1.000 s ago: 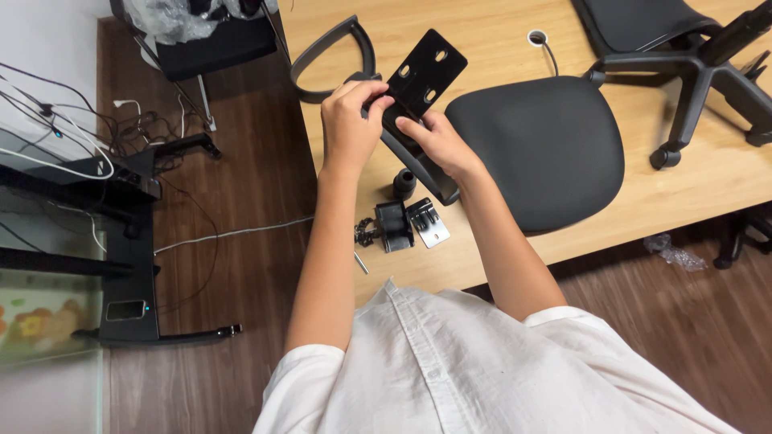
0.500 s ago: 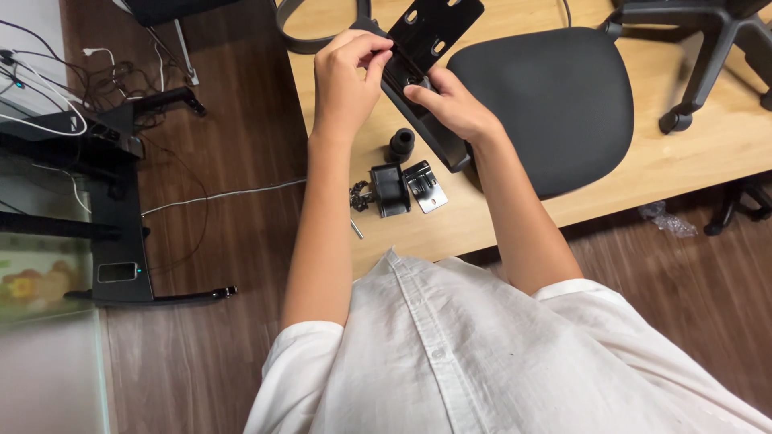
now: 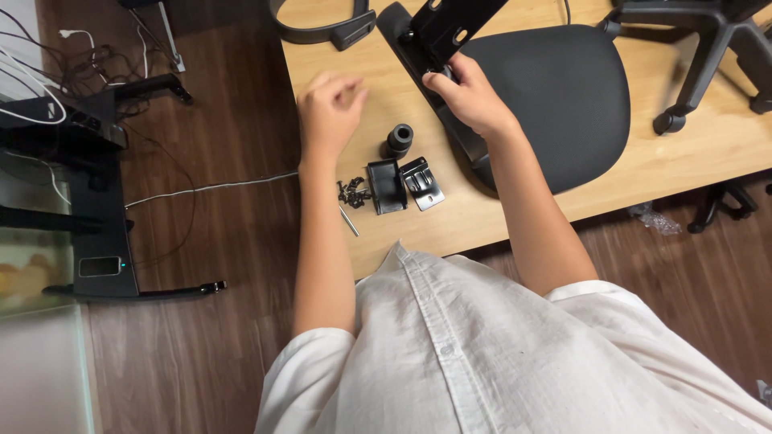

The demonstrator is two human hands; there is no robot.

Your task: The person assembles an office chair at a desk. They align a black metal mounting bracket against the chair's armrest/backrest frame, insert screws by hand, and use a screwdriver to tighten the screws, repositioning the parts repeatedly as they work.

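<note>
Right hand (image 3: pixel 470 96) gripping black metal mounting plate (image 3: pixel 454 24) at its lower end, fingers wrapped around it; plate tilted up off the board, slotted holes visible, top edge cut by frame. Plate sits just left of black seat cushion (image 3: pixel 555 88), touching its edge.

Left hand (image 3: pixel 330 112) free, holding nothing, fingers loosely curled, blurred; hovering over light wooden board (image 3: pixel 627 173), near its left side. Nearest parts: black cylindrical bushing (image 3: pixel 398 138) just right of the hand, standing upright.

Below the bushing: black bracket (image 3: pixel 386 186) and a second bracket with metal plate (image 3: pixel 422 182), side by side, touching or nearly so. Small pile of black screws (image 3: pixel 352 193) just left of the brackets. Thin silver hex key (image 3: pixel 348 221) below the screws, near board edge.

Curved black armrest (image 3: pixel 322 32) at top of board, well apart from the left hand. Chair star base with casters (image 3: pixel 708 56) upper right, partly over board. Dark wood floor (image 3: pixel 209 337), cables and black stand (image 3: pixel 104 193) at left. White shirt in foreground.
</note>
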